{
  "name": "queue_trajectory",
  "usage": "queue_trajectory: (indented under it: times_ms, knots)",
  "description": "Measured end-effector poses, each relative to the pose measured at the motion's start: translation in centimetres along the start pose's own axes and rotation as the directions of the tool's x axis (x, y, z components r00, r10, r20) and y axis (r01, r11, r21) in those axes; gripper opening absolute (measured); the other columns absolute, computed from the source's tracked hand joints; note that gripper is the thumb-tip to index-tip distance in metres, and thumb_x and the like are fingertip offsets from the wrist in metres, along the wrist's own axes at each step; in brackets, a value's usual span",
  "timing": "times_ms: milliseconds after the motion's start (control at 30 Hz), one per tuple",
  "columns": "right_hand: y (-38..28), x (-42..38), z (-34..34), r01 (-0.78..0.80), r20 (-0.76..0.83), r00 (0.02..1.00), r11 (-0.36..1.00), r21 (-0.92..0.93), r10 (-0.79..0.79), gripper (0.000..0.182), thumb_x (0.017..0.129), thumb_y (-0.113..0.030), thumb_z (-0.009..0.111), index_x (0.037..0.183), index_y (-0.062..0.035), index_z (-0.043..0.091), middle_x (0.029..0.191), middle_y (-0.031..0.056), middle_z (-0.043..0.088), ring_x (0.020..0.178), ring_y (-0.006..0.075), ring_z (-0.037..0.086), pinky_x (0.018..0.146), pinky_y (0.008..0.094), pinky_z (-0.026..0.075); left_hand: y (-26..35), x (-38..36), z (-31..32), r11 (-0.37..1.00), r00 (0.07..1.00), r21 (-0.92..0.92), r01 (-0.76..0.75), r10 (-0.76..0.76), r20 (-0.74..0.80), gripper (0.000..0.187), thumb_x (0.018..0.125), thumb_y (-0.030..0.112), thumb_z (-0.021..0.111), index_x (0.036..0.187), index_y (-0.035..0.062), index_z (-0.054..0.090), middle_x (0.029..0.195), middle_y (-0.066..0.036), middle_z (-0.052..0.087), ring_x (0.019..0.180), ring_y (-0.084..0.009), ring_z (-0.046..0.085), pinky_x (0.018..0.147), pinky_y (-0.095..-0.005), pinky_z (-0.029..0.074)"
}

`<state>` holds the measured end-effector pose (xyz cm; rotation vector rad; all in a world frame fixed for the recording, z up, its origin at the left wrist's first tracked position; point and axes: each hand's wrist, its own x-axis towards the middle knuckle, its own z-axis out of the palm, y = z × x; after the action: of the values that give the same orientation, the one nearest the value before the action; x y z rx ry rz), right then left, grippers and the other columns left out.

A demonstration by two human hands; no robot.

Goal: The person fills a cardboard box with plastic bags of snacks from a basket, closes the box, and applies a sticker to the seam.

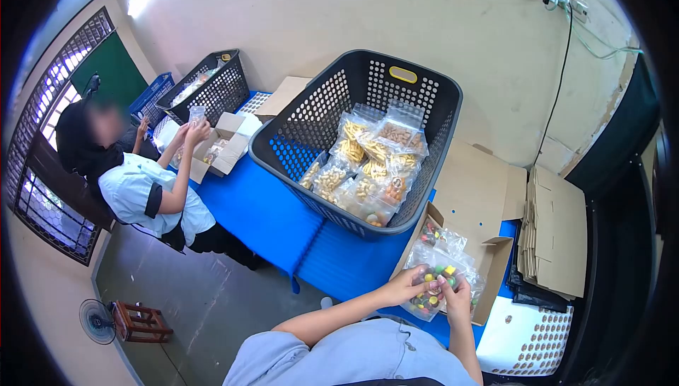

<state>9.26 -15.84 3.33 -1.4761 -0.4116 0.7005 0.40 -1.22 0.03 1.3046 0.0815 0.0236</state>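
Note:
My left hand (404,287) and my right hand (455,300) both grip a clear plastic bag (425,307) of colourful round sweets, yellow, green, red and brown. Fingers of both hands are closed on it, with the thumbs near its middle. Under and behind the bag stands an open cardboard box (500,253), where more clear bags (453,239) of coloured sweets lie. Just beyond the box is a large black basket (300,142) holding several clear bags of snacks (387,149), some yellow sticks, some nut-like pieces.
Flattened cardboard boxes (555,234) are stacked at the right, near a sheet of round stickers (541,336). A co-worker (152,191) at the left holds a small bag over another open box (230,147) on the blue table (254,205). A fan (97,321) stands by a stool (141,321).

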Motion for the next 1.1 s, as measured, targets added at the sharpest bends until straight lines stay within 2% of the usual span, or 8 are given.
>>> queue_trajectory:
  times_ms: [267, 400, 467, 500, 533, 667, 1000, 1100]
  knots:
    - [2.7, 0.5, -0.9, -0.046, -0.172, 0.981, 0.966, 0.256, 0.092, 0.022, 0.093, -0.019, 0.06, 0.108, -0.0034, 0.059, 0.093, 0.003, 0.063, 0.078, 0.0083, 0.058, 0.066, 0.0225, 0.047, 2.0, -0.1, -0.6, 0.975, 0.99, 0.184, 0.122, -0.133, 0.045, 0.045, 0.101, 0.033, 0.043, 0.131, -0.0007, 0.04, 0.111, -0.009, 0.057, 0.092, -0.012, 0.056, 0.08, -0.0274, 0.049]
    - [2.6, 0.7, -2.5, 0.082, -0.18, 0.983, 0.939, 0.335, -0.021, 0.019, 0.091, -0.018, 0.062, 0.102, -0.0026, 0.062, 0.092, 0.0051, 0.065, 0.084, 0.0099, 0.059, 0.077, 0.0248, 0.046, 1.3, 0.0, -1.0, 0.915, 0.983, 0.4, -0.063, -0.013, 0.184, 0.048, 0.099, 0.037, 0.045, 0.128, -0.0009, 0.044, 0.116, -0.012, 0.053, 0.097, -0.0154, 0.057, 0.083, -0.0281, 0.047]
    - [3.2, 0.7, -3.5, 0.081, -0.122, 0.992, 0.919, 0.386, -0.036, 0.012, 0.088, -0.013, 0.065, 0.092, -0.0019, 0.065, 0.087, 0.0052, 0.067, 0.083, 0.0113, 0.06, 0.076, 0.026, 0.046, 1.6, 0.0, -0.9, 0.941, 0.984, 0.337, 0.006, -0.066, 0.168, 0.045, 0.098, 0.035, 0.048, 0.127, -0.0002, 0.045, 0.118, -0.012, 0.052, 0.098, -0.0147, 0.057, 0.083, -0.0279, 0.047]
    - [3.3, 0.7, -3.7, 0.089, -0.12, 0.992, 0.923, 0.375, -0.047, 0.012, 0.088, -0.013, 0.065, 0.092, -0.0019, 0.065, 0.087, 0.0052, 0.067, 0.083, 0.0113, 0.06, 0.076, 0.026, 0.046, 1.9, 0.1, -0.8, 0.958, 0.98, 0.276, 0.083, -0.129, 0.15, 0.043, 0.097, 0.033, 0.052, 0.126, 0.0005, 0.046, 0.119, -0.013, 0.052, 0.099, -0.014, 0.057, 0.083, -0.0277, 0.047]
    - [3.3, 0.7, -3.7, 0.074, -0.061, 0.996, 0.967, 0.243, -0.061, 0.012, 0.088, -0.013, 0.066, 0.09, -0.001, 0.065, 0.086, 0.0051, 0.067, 0.081, 0.0112, 0.06, 0.076, 0.0257, 0.046, 0.5, 0.7, -0.3, 0.999, 0.998, -0.031, -0.024, 0.026, 0.063, 0.034, 0.093, 0.027, 0.061, 0.115, 0.0016, 0.055, 0.107, -0.009, 0.059, 0.095, -0.0116, 0.058, 0.08, -0.0268, 0.048]
    - [2.8, 0.2, -2.8, 0.007, -0.013, 1.0, 0.999, -0.033, -0.007, 0.018, 0.088, -0.014, 0.066, 0.09, 0.003, 0.068, 0.083, 0.0063, 0.068, 0.08, 0.011, 0.06, 0.075, 0.0247, 0.046, 2.0, 1.2, -1.1, 0.957, 0.993, 0.284, -0.059, 0.086, -0.083, 0.019, 0.087, 0.018, 0.068, 0.098, 0.0025, 0.067, 0.084, -0.001, 0.067, 0.086, -0.0068, 0.06, 0.075, -0.0235, 0.047]
    - [1.2, -0.3, -3.9, -0.008, 0.093, 0.996, 1.0, -0.021, 0.01, 0.034, 0.097, -0.025, 0.051, 0.101, 0.0043, 0.068, 0.094, 0.0094, 0.07, 0.092, 0.0135, 0.061, 0.088, 0.027, 0.043, 2.5, 1.1, -2.7, 0.995, 0.994, 0.048, 0.089, -0.091, 0.055, 0.035, 0.086, 0.011, 0.069, 0.118, 0.0037, 0.059, 0.098, -0.005, 0.067, 0.09, -0.0078, 0.06, 0.08, -0.0247, 0.048]
    - [0.9, -0.2, -3.5, 0.099, -0.005, 0.995, 0.988, -0.118, -0.1, 0.037, 0.098, -0.028, 0.049, 0.108, 0.004, 0.066, 0.102, 0.0112, 0.068, 0.1, 0.017, 0.06, 0.092, 0.0301, 0.043, 1.7, 1.0, -2.5, 0.95, 0.964, 0.259, -0.173, 0.217, -0.155, 0.037, 0.083, 0.011, 0.072, 0.116, 0.0033, 0.057, 0.102, -0.006, 0.064, 0.092, -0.0093, 0.059, 0.083, -0.0254, 0.048]
